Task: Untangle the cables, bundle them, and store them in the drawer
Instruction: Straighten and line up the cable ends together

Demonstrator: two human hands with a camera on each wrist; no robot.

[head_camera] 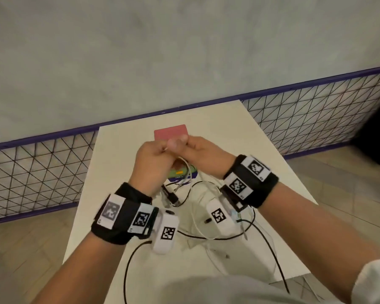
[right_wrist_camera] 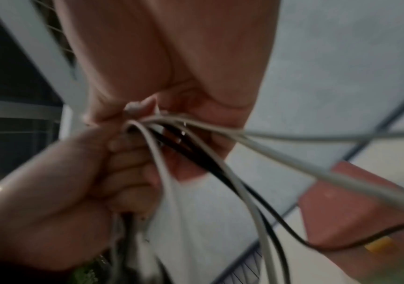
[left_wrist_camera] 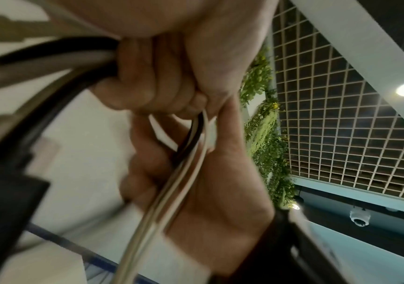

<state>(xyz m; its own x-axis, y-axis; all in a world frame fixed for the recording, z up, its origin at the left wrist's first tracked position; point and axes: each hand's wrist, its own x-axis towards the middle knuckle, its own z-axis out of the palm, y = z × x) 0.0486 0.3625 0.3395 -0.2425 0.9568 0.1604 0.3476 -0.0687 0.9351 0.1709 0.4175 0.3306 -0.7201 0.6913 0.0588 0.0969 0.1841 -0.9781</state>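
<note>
Both hands meet in the air above the white table (head_camera: 123,172). My left hand (head_camera: 156,156) is a fist curled round a bunch of black and white cables (head_camera: 185,170). In the left wrist view its fingers (left_wrist_camera: 152,76) clamp thick black and grey strands (left_wrist_camera: 74,57). My right hand (head_camera: 193,150) pinches the same bunch just beside the left fist. In the right wrist view white and black cables (right_wrist_camera: 210,163) fan out downward from that pinch. Loose loops of black cable (head_camera: 206,238) and white cable (head_camera: 195,218) lie on the table beneath my wrists.
A flat red object (head_camera: 171,131) lies at the table's far end, and a green and purple box (head_camera: 181,173) sits under the hanging cables. A purple-framed mesh fence (head_camera: 42,172) runs behind the table, with a grey wall above it and tiled floor on both sides.
</note>
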